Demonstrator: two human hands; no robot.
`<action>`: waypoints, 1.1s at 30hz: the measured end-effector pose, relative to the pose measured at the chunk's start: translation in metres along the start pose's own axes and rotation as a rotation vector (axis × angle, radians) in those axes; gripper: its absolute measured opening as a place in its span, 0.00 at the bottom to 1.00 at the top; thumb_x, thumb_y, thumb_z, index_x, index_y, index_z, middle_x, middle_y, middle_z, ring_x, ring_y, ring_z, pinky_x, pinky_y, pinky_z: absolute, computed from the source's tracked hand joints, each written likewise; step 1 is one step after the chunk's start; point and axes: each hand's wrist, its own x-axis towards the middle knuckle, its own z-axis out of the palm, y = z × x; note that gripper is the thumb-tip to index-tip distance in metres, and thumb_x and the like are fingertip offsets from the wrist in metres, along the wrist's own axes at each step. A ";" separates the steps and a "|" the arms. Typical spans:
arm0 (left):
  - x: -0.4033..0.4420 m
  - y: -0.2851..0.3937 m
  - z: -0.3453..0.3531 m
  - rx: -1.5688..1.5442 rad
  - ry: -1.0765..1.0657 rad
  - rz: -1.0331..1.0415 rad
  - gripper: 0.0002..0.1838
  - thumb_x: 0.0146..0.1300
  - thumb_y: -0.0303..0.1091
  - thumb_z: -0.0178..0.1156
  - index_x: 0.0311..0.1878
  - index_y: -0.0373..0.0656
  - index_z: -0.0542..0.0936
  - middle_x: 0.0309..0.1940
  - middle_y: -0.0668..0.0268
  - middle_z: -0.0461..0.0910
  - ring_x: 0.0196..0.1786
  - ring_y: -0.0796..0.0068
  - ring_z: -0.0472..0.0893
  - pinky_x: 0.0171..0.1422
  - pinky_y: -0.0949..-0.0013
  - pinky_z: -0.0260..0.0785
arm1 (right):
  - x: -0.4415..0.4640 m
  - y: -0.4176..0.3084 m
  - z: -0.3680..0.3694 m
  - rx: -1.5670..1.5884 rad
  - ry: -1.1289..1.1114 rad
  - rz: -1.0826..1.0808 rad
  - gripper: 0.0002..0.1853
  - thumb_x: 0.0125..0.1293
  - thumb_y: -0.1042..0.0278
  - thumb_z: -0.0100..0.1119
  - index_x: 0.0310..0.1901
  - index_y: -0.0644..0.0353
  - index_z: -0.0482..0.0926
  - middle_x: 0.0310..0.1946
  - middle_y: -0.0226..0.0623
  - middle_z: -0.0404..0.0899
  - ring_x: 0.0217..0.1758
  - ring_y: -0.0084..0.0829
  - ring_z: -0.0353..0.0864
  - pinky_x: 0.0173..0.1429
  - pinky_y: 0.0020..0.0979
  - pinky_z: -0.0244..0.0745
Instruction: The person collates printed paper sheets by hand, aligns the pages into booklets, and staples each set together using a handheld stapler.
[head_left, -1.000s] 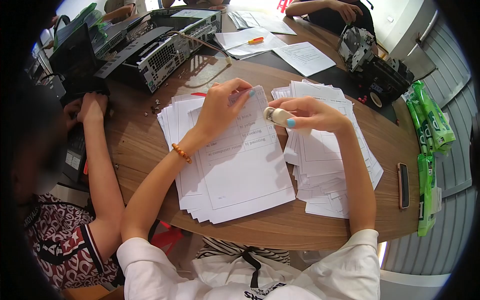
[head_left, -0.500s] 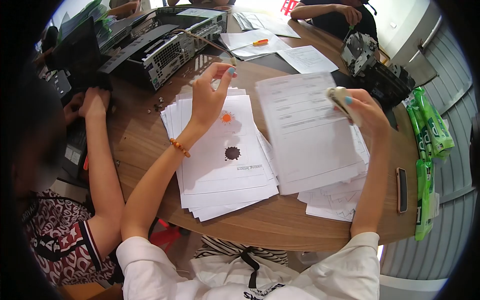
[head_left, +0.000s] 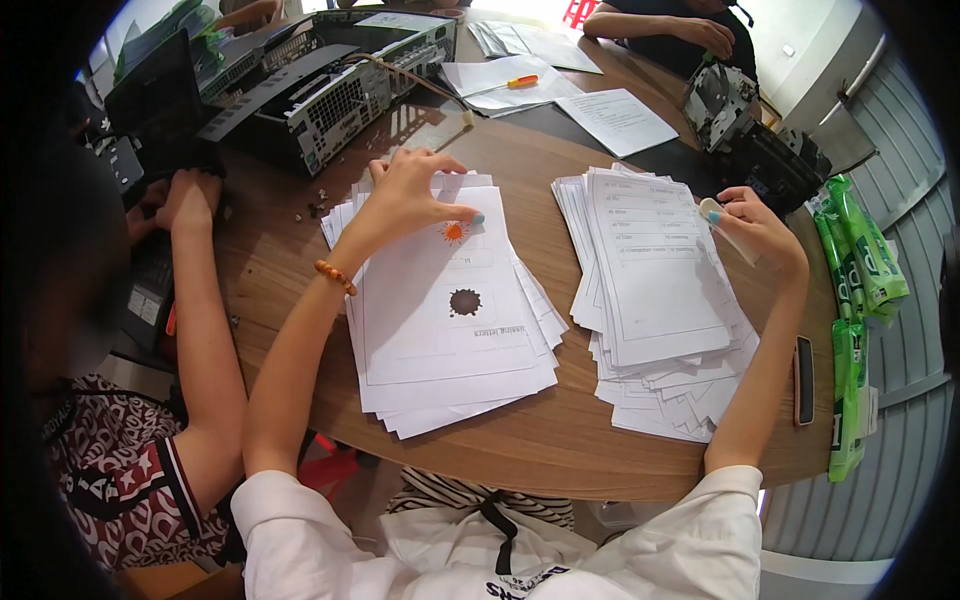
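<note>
My left hand [head_left: 418, 197] is over the far end of the left stack of printed sheets [head_left: 440, 345], its thumb and fingers spread apart. The top sheet there carries an orange sun-like picture and a dark blot above some print. At the far right corner of the right stack of papers [head_left: 660, 290], my right hand [head_left: 758, 228] is closed round a small off-white object [head_left: 709, 211]. Most of that object is hidden by the fingers, and its exact kind cannot be made out. The right stack is loosely fanned, with lines of text on its top sheet.
An opened computer case [head_left: 350, 95] stands at the far left. A screwdriver [head_left: 522, 81] lies on papers at the back. A phone [head_left: 804, 380] and green packets [head_left: 850, 400] lie on the right. One person's arm [head_left: 205, 300] rests at left; another person handles a dismantled device [head_left: 720, 100].
The sheet near my right hand has come down onto the right stack. My right hand has moved slightly right and lower. My left hand has lowered towards the left stack and its fingers have spread.
</note>
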 end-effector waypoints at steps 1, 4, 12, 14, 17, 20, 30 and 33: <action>0.000 -0.001 0.000 -0.001 -0.001 -0.001 0.28 0.37 0.52 0.69 0.42 0.49 0.79 0.43 0.65 0.75 0.54 0.67 0.66 0.55 0.56 0.45 | -0.001 -0.013 0.000 -0.066 0.026 0.109 0.18 0.54 0.56 0.58 0.26 0.67 0.76 0.47 0.38 0.63 0.43 0.24 0.64 0.42 0.24 0.63; 0.001 -0.004 0.001 -0.029 -0.021 -0.010 0.31 0.32 0.55 0.71 0.42 0.51 0.79 0.42 0.65 0.76 0.55 0.66 0.64 0.55 0.60 0.44 | 0.004 -0.024 0.004 -0.207 0.001 0.180 0.20 0.49 0.54 0.62 0.24 0.69 0.77 0.49 0.43 0.61 0.52 0.31 0.63 0.48 0.27 0.64; 0.002 -0.005 0.002 0.026 -0.018 0.002 0.28 0.30 0.55 0.72 0.36 0.51 0.79 0.43 0.63 0.69 0.54 0.66 0.64 0.55 0.61 0.44 | 0.021 -0.034 0.041 -0.544 -0.077 0.168 0.18 0.45 0.59 0.66 0.29 0.68 0.77 0.46 0.43 0.62 0.52 0.37 0.62 0.53 0.30 0.61; 0.002 -0.006 0.002 0.016 -0.036 -0.017 0.28 0.30 0.55 0.72 0.36 0.51 0.79 0.44 0.63 0.68 0.54 0.66 0.63 0.55 0.61 0.44 | 0.024 -0.028 0.046 -0.549 0.020 0.070 0.19 0.46 0.57 0.66 0.28 0.68 0.77 0.46 0.44 0.63 0.51 0.37 0.63 0.51 0.30 0.64; 0.003 -0.008 0.003 -0.017 -0.065 -0.028 0.27 0.31 0.54 0.72 0.35 0.51 0.79 0.44 0.63 0.69 0.54 0.65 0.62 0.55 0.60 0.44 | 0.029 -0.040 0.054 -0.507 0.218 -0.122 0.20 0.49 0.56 0.64 0.28 0.69 0.76 0.43 0.46 0.67 0.47 0.36 0.68 0.47 0.31 0.67; 0.005 -0.013 0.007 -0.058 -0.086 -0.020 0.27 0.31 0.54 0.71 0.35 0.52 0.79 0.45 0.63 0.69 0.55 0.64 0.62 0.55 0.59 0.44 | 0.039 -0.071 0.084 -0.309 0.271 -0.207 0.15 0.54 0.60 0.60 0.31 0.67 0.76 0.36 0.43 0.73 0.37 0.32 0.73 0.42 0.29 0.69; 0.008 -0.022 0.013 -0.144 -0.127 -0.049 0.31 0.30 0.55 0.72 0.40 0.53 0.75 0.45 0.64 0.70 0.54 0.65 0.63 0.54 0.59 0.46 | 0.099 -0.113 0.180 -0.130 -0.050 -0.168 0.17 0.49 0.57 0.63 0.23 0.66 0.76 0.18 0.37 0.75 0.22 0.27 0.72 0.29 0.29 0.68; 0.006 -0.019 0.011 -0.217 -0.121 -0.050 0.37 0.29 0.54 0.72 0.47 0.55 0.71 0.45 0.64 0.71 0.55 0.65 0.64 0.53 0.60 0.46 | 0.102 -0.121 0.175 -0.122 -0.071 -0.170 0.16 0.47 0.58 0.63 0.22 0.65 0.76 0.15 0.37 0.74 0.19 0.27 0.70 0.26 0.28 0.65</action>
